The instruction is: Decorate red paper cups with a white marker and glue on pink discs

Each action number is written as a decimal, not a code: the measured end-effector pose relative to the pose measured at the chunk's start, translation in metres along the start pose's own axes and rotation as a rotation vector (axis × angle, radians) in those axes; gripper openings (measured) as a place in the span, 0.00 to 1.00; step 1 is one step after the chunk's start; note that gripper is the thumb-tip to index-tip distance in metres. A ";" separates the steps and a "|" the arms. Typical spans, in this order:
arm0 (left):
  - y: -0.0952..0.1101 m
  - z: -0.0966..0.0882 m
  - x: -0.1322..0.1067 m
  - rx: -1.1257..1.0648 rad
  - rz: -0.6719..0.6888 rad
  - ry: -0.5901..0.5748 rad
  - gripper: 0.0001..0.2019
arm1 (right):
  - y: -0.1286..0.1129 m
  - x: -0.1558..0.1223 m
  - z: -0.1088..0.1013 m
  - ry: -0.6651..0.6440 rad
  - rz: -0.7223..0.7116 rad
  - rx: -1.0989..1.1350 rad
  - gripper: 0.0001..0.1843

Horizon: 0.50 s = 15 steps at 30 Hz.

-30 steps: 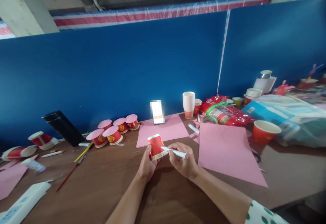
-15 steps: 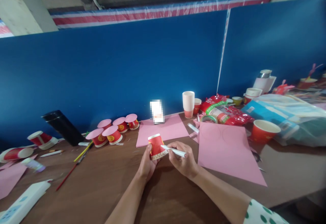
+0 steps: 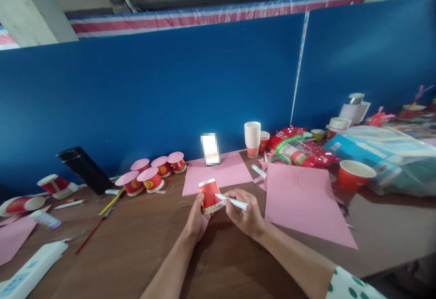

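In the middle of the head view my left hand (image 3: 196, 219) is closed around a red paper cup (image 3: 209, 195), held upside down above the table. A brown zigzag line runs along the pale band at the cup's lower edge. My right hand (image 3: 245, 213) grips a white marker pen (image 3: 236, 202), its tip at the right side of the cup near the zigzag. Whether the tip touches the cup I cannot tell. Beyond the cup lies a pink paper sheet (image 3: 225, 172). A larger pink sheet (image 3: 303, 203) with faint circles drawn on it lies right of my right hand.
Several red cups topped with pink discs (image 3: 150, 178) stand at the left, beside a leaning black bottle (image 3: 83, 170). A power strip (image 3: 36, 267) lies front left. Stacked white cups (image 3: 252, 139), a red paper-cup bag (image 3: 303, 149) and an orange cup (image 3: 354, 176) stand right.
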<state>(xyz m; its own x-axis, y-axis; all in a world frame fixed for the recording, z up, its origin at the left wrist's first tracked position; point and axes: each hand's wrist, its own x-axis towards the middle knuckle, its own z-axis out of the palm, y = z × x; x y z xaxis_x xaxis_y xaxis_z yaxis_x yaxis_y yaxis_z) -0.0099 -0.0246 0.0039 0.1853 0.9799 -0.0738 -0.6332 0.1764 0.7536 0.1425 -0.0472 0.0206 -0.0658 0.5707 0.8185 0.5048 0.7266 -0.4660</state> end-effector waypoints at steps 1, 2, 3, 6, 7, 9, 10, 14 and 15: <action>0.000 -0.001 0.000 0.002 -0.001 -0.001 0.19 | 0.000 0.000 0.000 -0.001 0.001 0.004 0.04; -0.001 -0.001 0.000 0.004 -0.002 -0.001 0.19 | 0.000 0.000 0.000 -0.004 0.004 0.009 0.04; -0.001 -0.002 0.001 0.004 -0.002 0.000 0.18 | -0.001 0.000 0.000 -0.007 0.006 0.013 0.04; -0.003 -0.004 0.002 -0.004 -0.001 -0.003 0.17 | -0.001 0.001 0.000 -0.009 0.007 0.026 0.03; -0.003 -0.005 0.002 -0.004 -0.001 -0.001 0.16 | -0.001 0.001 0.000 -0.008 0.007 0.030 0.03; -0.003 -0.005 0.002 0.002 0.002 0.002 0.16 | -0.002 0.001 0.000 -0.006 0.010 0.037 0.04; -0.003 -0.004 0.002 0.008 0.004 0.004 0.16 | -0.002 0.001 0.000 -0.008 0.013 0.038 0.04; -0.003 -0.003 0.002 0.021 0.011 0.006 0.17 | -0.002 0.002 -0.001 -0.020 0.013 0.042 0.04; -0.004 -0.003 0.002 0.023 0.010 0.007 0.17 | -0.002 0.002 -0.001 -0.018 0.012 0.041 0.04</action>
<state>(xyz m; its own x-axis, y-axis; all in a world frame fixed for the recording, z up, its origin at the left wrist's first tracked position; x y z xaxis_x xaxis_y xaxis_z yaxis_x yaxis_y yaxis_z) -0.0098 -0.0229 -0.0011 0.1736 0.9823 -0.0707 -0.6177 0.1646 0.7690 0.1421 -0.0477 0.0231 -0.0758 0.5863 0.8065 0.4698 0.7344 -0.4898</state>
